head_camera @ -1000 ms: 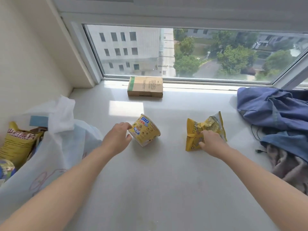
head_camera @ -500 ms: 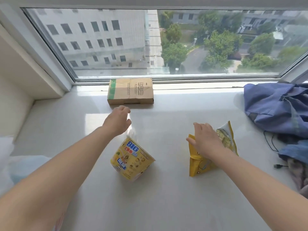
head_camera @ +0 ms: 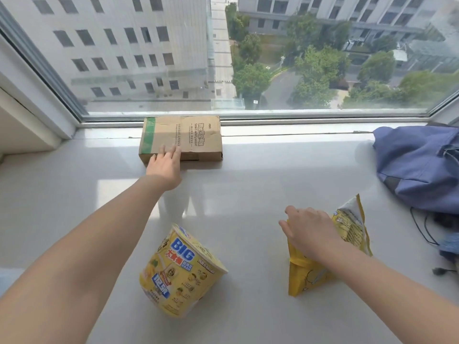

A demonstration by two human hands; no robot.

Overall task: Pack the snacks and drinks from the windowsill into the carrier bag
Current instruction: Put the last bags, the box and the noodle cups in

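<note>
The yellow snack bag (head_camera: 350,232) stood upright on the white windowsill (head_camera: 260,184) at the lower right of the frame. Its top edge was covered by the right hand (head_camera: 309,232), whose fingers curled down over that edge and gripped it while the thumb stuck out toward the left.

To the left of the bag and well apart from it, at the lower centre, a yellow noodle cup (head_camera: 181,271) printed with "BIG" lay tilted with its lid end toward the upper left, and no hand touched it.

Farther back, at the upper centre, a flat cardboard box (head_camera: 188,135) with a green strip along its left end lay against the window frame. The left hand (head_camera: 165,167) was stretched out to it from the lower left, its fingers straight and spread and laid on the box's near left corner, not closed around anything.

At the right edge a crumpled blue cloth item (head_camera: 417,170) lay on the sill, with a thin black cable (head_camera: 419,229) trailing just below it. Beyond the window glass (head_camera: 223,58) were pale buildings and green trees seen from high up.
</note>
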